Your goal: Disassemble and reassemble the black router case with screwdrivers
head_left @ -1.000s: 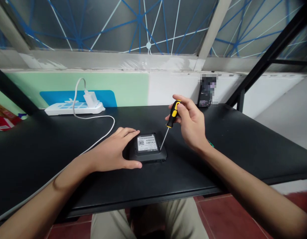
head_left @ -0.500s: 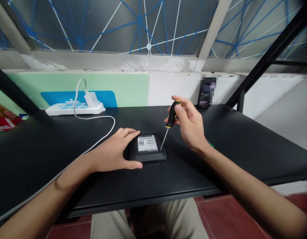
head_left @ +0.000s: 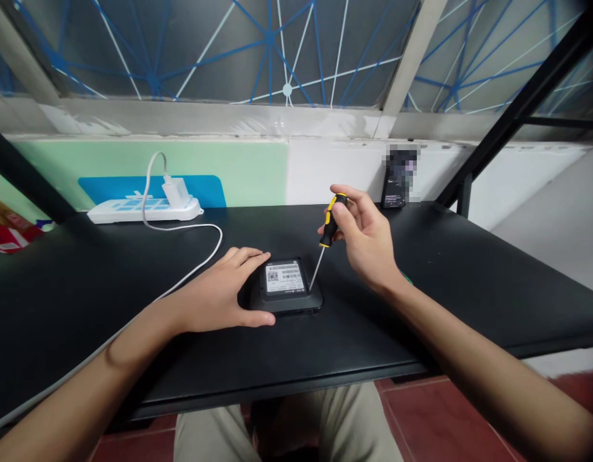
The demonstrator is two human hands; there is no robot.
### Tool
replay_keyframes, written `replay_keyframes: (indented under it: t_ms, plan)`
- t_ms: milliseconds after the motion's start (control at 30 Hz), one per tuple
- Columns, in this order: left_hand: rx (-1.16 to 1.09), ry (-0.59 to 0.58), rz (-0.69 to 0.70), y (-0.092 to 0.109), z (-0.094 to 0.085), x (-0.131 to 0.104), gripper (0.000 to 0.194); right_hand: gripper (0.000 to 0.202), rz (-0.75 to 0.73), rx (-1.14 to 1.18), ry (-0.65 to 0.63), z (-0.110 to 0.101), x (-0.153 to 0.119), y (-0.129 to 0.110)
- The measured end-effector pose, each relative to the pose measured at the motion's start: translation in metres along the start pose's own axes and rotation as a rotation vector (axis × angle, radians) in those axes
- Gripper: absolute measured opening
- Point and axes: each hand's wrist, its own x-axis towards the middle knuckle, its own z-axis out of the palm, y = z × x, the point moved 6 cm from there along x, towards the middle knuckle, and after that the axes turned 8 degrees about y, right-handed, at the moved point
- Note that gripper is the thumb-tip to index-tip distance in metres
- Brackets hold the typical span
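A flat black electronic device (head_left: 291,303) with rounded corners lies on the table, its white printed label (head_left: 283,279) with a QR code facing up. My left hand (head_left: 224,289) grips the device's left side, thumb along the near edge and fingers by the far corner. In my right hand (head_left: 366,237) is a screwdriver (head_left: 331,221) with a black and yellow handle, pinched between thumb and fingers. Its thin metal shaft slants down to the device's right side, beside the label. The tip meets the device there; whether a screw sits under it I cannot tell.
A white power strip (head_left: 133,212) with a charger (head_left: 176,191) plugged in stands at the back left. Its white cable (head_left: 200,266) runs under my left forearm. A phone (head_left: 395,183) leans on the wall. A green object (head_left: 406,278) is mostly hidden behind my right wrist.
The screwdriver handle has turned in my right hand, so more of its yellow side shows. My left hand and the device have stayed in place.
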Motion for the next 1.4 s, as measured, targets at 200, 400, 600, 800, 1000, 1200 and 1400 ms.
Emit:
replay_keyframes:
  t_ms: [200,400,600,800,1000,1200,1400]
  plan:
    - [0.007,-0.009,-0.003,0.001,0.000,0.000,0.095,0.036,0.038,0.021,-0.018,0.000,0.000,0.003]
    - [0.001,0.014,0.009,0.000,0.000,0.000,0.094,0.036,0.021,0.000,-0.062,0.002,-0.001,0.004]
    - [0.012,-0.008,0.002,0.001,0.000,0.000,0.094,0.029,-0.101,-0.068,0.001,-0.001,-0.001,-0.005]
    - [0.024,-0.012,-0.003,-0.001,0.001,-0.002,0.097,0.032,-0.032,-0.053,-0.041,0.002,-0.002,0.000]
    - [0.032,-0.015,-0.003,0.000,0.002,-0.001,0.096,0.036,-0.110,-0.009,0.154,-0.007,-0.004,-0.006]
    - [0.002,-0.012,0.013,0.006,0.002,0.000,0.095,0.040,-0.015,0.100,0.094,0.004,-0.009,-0.001]
    - [0.019,-0.002,0.031,0.007,0.005,0.000,0.096,0.036,-0.100,0.094,0.046,0.016,-0.024,-0.005]
